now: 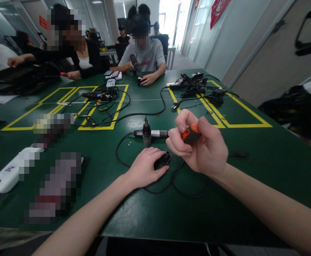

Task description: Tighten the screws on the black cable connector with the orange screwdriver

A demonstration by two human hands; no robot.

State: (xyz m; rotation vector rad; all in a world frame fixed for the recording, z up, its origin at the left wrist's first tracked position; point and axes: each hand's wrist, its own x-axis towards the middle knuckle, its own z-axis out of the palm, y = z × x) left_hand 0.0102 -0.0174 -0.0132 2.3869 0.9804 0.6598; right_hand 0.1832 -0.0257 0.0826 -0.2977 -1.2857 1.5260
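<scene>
The largest thing is the green surface (278,160), which fills most of the frame, with lines of yellow tape (248,126) across its far part. Behind it, at the upper centre, sits a person in a grey shirt (155,49); at the upper left, a person in a dark jacket (95,57) reaches to one side. A heap of dark cables (215,96) lies in the upper right part of the surface. At the lower left there is a white power strip (11,170), and beside it a flat object (60,181), too blurred to name.

In the middle of the frame, a black and silver tool (157,133) lies on its side, with a thin black cord. The right hand (204,147), right of centre, is raised above the surface; its grip is closed around an orange and dark handle (191,135). The left hand (146,167) rests low at the centre; its grip is closed on a small dark part (166,158), held between thumb and fingers. Just in front of the lying tool, a dark pointed piece (146,133) stands upright. Right of the right wrist lies a thin dark object (239,154). The smallest are a few white crumbs (129,143), left of the upright piece.
</scene>
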